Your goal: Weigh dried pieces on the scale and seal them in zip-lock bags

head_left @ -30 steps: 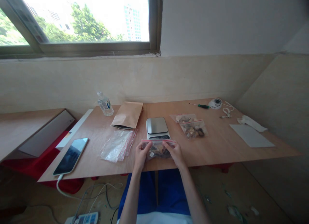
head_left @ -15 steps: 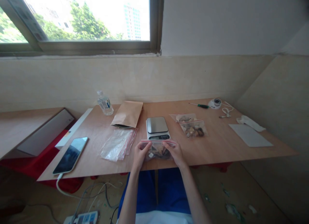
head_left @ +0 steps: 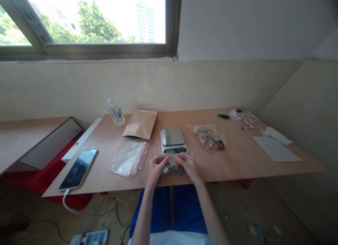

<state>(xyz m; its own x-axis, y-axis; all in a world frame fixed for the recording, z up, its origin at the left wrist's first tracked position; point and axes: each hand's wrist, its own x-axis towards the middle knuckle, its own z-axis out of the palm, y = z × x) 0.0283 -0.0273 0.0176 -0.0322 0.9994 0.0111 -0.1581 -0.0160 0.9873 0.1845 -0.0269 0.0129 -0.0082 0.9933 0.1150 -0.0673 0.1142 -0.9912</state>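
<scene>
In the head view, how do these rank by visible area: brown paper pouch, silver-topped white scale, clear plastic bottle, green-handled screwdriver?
1. Brown paper pouch and silver-topped white scale: too alike to rank.
2. Clear plastic bottle.
3. Green-handled screwdriver.

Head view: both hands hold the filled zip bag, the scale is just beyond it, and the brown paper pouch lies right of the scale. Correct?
One error: the brown paper pouch lies left of the scale, as the head view shows. The rest stands: left hand and right hand hold the filled zip bag, scale just beyond.
</scene>
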